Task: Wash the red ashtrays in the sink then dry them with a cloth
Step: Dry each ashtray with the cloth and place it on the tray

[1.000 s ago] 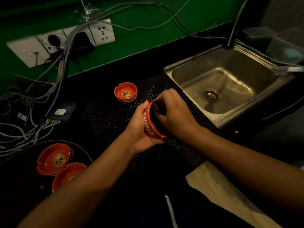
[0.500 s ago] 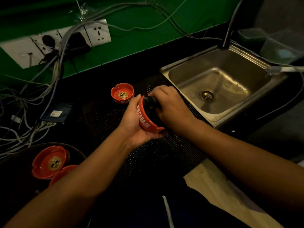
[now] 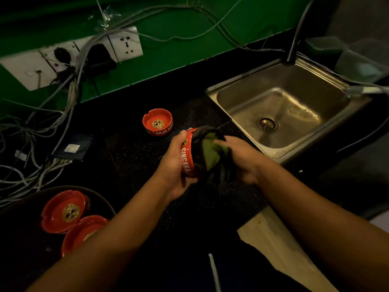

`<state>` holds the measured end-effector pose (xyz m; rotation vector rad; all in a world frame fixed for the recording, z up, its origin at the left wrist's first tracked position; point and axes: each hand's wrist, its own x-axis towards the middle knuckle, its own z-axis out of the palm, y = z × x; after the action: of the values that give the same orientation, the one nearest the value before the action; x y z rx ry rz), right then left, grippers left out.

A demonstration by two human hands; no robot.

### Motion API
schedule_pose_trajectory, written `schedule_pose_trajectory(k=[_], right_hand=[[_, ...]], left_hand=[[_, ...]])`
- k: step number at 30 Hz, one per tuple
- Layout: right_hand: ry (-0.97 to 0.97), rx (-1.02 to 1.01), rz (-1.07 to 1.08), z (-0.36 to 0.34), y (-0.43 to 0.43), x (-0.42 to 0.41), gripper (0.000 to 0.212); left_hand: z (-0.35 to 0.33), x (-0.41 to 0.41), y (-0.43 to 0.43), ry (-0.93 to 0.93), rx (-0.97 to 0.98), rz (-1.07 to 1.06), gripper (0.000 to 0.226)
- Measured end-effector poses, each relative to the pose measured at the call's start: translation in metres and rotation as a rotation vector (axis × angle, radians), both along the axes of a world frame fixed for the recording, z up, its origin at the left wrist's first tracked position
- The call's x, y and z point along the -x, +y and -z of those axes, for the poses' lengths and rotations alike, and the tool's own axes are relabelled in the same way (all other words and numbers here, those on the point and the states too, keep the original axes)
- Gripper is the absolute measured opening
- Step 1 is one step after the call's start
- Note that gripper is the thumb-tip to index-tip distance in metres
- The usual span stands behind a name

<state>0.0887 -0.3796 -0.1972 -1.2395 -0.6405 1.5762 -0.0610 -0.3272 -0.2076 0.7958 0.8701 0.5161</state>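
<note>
The right hand has come back out of the red ashtray. A second ago its knuckles covered the bowl's mouth and the cloth was almost hidden beneath them. Now the hand sits further right, and the cloth shows as a dark bunch with a greenish patch between it and the bowl. A sliver of the gold emblem now peeks out beside the left hand.

One head-worn wide-angle view, downward and forward, close above the counter and sink.
</note>
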Motion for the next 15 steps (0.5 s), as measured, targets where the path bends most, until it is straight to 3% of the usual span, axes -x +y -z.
schedule_pose_trajectory(k=[2,4,7,10,12,15], right_hand=[[0.253,-0.060,0.140,0.002,-0.003,-0.013,0.027],[0.347,-0.146,0.360,0.002,-0.001,-0.027,0.030],[0.101,-0.140,0.582,0.003,0.005,-0.030,0.021],[-0.060,-0.162,0.299,0.002,-0.002,-0.015,0.017],[-0.247,-0.155,0.042,0.004,-0.009,-0.001,0.042],[-0.509,-0.164,0.121,0.017,-0.008,0.009,0.058]], left_hand=[[-0.002,0.004,0.001,-0.032,-0.001,0.012,0.053],[-0.002,0.011,0.002,-0.058,0.016,0.016,0.050],[0.001,0.019,0.003,-0.088,0.049,0.077,0.055],[-0.002,0.018,0.002,-0.121,0.125,0.108,0.058],[-0.005,0.017,0.004,-0.096,0.145,0.109,0.063],[-0.003,0.017,0.011,0.077,0.063,0.064,0.068]])
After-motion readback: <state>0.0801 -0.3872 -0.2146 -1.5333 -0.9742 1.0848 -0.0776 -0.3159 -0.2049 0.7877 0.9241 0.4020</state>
